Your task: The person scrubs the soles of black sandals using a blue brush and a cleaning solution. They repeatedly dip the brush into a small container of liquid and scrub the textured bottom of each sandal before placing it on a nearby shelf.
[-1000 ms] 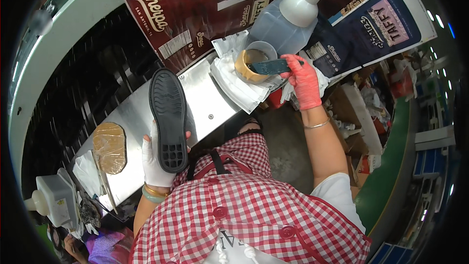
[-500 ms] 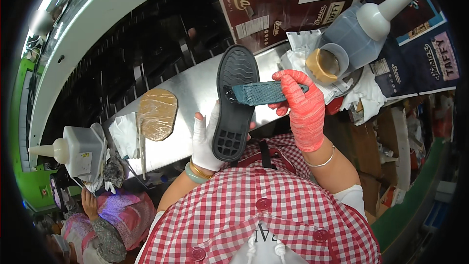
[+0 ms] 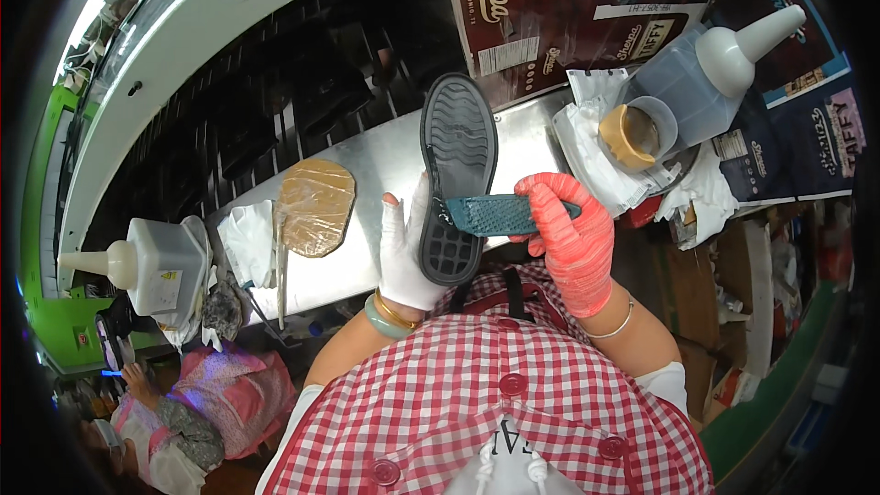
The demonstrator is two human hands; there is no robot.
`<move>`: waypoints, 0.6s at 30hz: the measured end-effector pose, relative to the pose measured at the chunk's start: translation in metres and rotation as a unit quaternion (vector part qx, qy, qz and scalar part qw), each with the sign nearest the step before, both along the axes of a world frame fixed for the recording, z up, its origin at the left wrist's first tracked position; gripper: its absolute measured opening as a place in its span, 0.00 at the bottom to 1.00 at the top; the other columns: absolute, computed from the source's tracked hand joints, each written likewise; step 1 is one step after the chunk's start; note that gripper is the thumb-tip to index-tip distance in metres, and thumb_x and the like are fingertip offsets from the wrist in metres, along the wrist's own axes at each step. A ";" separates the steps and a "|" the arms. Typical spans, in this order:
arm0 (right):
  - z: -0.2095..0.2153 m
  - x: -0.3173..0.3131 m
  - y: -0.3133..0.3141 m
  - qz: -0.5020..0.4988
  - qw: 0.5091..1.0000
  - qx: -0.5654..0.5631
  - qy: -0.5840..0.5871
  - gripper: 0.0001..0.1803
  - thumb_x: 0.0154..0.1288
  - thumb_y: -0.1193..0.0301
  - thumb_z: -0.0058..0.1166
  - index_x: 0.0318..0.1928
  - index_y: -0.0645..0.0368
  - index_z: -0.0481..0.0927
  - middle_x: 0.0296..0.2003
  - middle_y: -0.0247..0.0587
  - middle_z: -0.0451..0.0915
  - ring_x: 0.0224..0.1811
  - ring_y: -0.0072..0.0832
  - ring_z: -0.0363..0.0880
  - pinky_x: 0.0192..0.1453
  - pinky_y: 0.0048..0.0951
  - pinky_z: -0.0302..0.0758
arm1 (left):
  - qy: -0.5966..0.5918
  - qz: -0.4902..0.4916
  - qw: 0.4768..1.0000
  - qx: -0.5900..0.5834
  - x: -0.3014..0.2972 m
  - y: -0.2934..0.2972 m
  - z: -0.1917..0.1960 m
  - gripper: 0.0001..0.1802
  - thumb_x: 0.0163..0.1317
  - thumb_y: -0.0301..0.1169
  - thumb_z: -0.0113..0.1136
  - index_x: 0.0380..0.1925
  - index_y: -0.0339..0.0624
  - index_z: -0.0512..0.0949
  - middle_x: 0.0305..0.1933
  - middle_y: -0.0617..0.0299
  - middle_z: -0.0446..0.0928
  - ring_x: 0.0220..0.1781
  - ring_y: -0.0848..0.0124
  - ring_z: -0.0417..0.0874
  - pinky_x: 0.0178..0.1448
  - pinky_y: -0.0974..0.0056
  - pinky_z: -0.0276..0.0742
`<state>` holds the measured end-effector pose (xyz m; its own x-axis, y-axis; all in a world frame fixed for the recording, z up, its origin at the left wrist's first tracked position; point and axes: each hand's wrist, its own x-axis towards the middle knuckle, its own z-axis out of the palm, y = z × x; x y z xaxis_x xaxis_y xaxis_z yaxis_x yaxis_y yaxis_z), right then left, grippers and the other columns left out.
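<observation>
A black shoe sole [image 3: 459, 133] stands nearly upright in front of me, its ridged and gridded face showing. My left hand [image 3: 403, 257], in a white glove with bare fingertips, is closed around its lower left side; some of the fingers are hidden behind it. In a coral-pink glove, my right hand [image 3: 577, 243] grips the right end of a dark green, flat bar with a textured face [image 3: 495, 215]. The bar's other end touches the sole's middle, near its left edge. I cannot tell whether that end carries bristles.
Beyond the metal table [image 3: 367, 142] lie black slatted racks [image 3: 266, 96]. At right stand a cup [image 3: 639, 133], a nozzle bottle [image 3: 692, 82] and a maroon carton [image 3: 550, 0]. A wrapped tan pad [image 3: 316, 206] and another bottle [image 3: 160, 266] are left, near a person [image 3: 220, 394].
The green bar's tip has slid down along the sole, toward its gridded end. My right hand has come lower with it. The whole view has also shifted slightly.
</observation>
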<state>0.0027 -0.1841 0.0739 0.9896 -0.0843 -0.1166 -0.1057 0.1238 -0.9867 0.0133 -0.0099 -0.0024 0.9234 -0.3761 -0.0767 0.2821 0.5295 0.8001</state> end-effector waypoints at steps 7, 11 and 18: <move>0.009 -0.010 0.011 0.027 0.999 0.041 0.006 0.12 0.67 0.70 0.50 0.43 0.68 0.78 0.36 0.40 0.81 0.33 0.20 0.79 0.33 0.21 0.79 | 0.121 0.020 0.958 -0.260 0.005 -0.001 0.018 0.40 0.63 0.66 0.21 0.70 0.57 0.47 0.68 0.52 0.56 0.67 0.49 0.61 0.66 0.44 0.60; 0.015 -0.015 0.012 0.050 0.998 0.015 0.024 0.11 0.67 0.71 0.50 0.42 0.67 0.78 0.36 0.40 0.81 0.33 0.20 0.78 0.33 0.21 0.79 | 0.131 0.026 0.959 -0.252 0.006 0.000 0.017 0.41 0.62 0.66 0.20 0.70 0.56 0.46 0.68 0.51 0.57 0.66 0.48 0.62 0.65 0.44 0.61; 0.020 -0.011 0.006 0.120 0.992 -0.010 0.033 0.10 0.66 0.72 0.50 0.42 0.65 0.78 0.36 0.39 0.80 0.31 0.18 0.77 0.34 0.20 0.78 | 0.059 -0.062 0.975 -0.207 0.005 0.011 0.015 0.39 0.64 0.63 0.26 0.69 0.54 0.50 0.67 0.53 0.59 0.66 0.57 0.64 0.67 0.46 0.58</move>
<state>-0.0088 -0.1782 0.0938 0.9719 0.1490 -0.1820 -0.1935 0.0670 -0.9788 0.0181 0.0013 0.0130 0.8628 -0.5055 0.0035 0.4412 0.7563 0.4831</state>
